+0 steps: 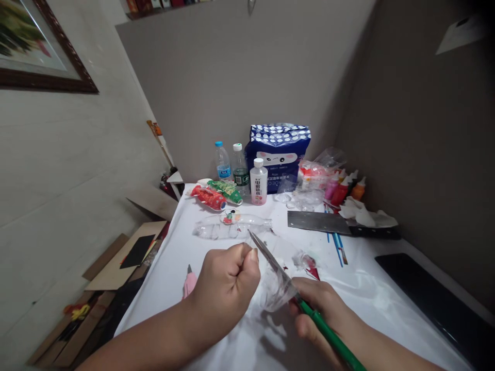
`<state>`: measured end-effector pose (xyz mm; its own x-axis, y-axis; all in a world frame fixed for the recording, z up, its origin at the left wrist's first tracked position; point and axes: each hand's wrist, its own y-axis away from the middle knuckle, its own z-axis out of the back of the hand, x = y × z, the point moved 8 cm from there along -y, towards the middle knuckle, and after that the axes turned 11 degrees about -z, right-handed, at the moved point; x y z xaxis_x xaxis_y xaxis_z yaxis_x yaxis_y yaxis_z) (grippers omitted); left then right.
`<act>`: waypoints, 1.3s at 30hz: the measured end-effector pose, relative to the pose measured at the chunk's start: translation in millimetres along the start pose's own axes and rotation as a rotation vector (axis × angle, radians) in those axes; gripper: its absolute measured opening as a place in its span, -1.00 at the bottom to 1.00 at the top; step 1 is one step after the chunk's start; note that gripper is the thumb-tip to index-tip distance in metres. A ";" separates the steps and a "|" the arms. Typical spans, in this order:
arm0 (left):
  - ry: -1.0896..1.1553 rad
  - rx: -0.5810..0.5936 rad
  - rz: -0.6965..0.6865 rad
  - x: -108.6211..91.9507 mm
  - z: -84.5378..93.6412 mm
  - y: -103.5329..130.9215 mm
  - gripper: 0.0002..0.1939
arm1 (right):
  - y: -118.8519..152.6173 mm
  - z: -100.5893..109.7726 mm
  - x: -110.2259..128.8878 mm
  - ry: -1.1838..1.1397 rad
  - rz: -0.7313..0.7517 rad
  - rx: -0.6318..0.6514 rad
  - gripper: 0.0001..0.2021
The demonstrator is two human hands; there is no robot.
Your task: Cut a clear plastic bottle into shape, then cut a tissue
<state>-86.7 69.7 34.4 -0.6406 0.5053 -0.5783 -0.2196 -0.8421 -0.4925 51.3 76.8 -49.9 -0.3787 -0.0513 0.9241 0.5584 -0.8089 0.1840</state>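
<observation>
Clear plastic [275,294] sits between the two hands, nearer the right hand [325,304] and right beside its fingers, over the near middle of the table [166,309]. That hand is clamped on the scissors [271,259], whose long axis slants from the near right toward the far left. The left hand [231,281] is balled tight; whether it grips anything, I cannot tell. White cloth [154,293] shows toward the left edge; the cleaver [317,221] lies beyond, toward the far right.
</observation>
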 end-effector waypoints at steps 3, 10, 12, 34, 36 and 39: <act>0.060 0.002 0.013 0.4 -0.4 1.7 -0.61 | 1.5 -1.9 2.2 0.007 0.054 0.001 -0.42; 0.191 0.028 0.123 4.6 0.6 3.6 -0.61 | 2.7 -1.8 10.7 0.016 0.108 0.008 -0.39; 0.084 0.027 0.146 5.9 5.0 2.1 -0.60 | 2.3 -2.5 8.8 0.001 0.084 0.024 -0.41; -0.152 0.000 0.067 3.2 4.3 -1.8 -0.64 | -2.3 -2.5 -13.0 -0.046 -0.021 0.002 -0.65; -0.140 0.003 0.078 3.7 3.5 -1.2 -0.64 | -3.1 -5.1 -10.7 -0.039 -0.015 0.024 -0.68; -0.106 -0.004 0.062 3.2 1.9 -0.4 -0.63 | -2.2 -8.8 -3.6 -0.038 0.016 0.050 -0.66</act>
<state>-90.0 71.3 34.1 -0.7272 0.4294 -0.5356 -0.1743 -0.8701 -0.4610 45.0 73.6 -56.5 -0.3422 -0.0408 0.9387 0.6007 -0.7777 0.1851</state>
